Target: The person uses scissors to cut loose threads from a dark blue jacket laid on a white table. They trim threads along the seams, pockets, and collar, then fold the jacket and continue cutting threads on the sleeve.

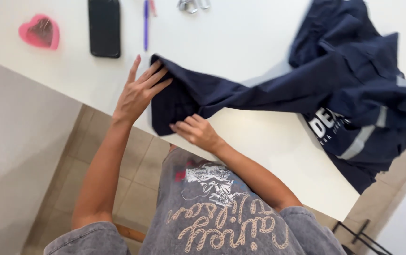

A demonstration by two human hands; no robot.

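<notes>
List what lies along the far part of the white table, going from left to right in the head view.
Pink heart-shaped object → black phone → purple pen → metal object at the top edge → dark blue garment.

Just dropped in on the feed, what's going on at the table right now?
A person at a white table is handling a navy garment with grey reflective strips. The left hand lies flat on the end of one sleeve near the table edge, and the right hand grips the same sleeve end from below. The rest of the garment lies bunched further along. A black phone, pen and pink heart-shaped item lie beyond.
</notes>
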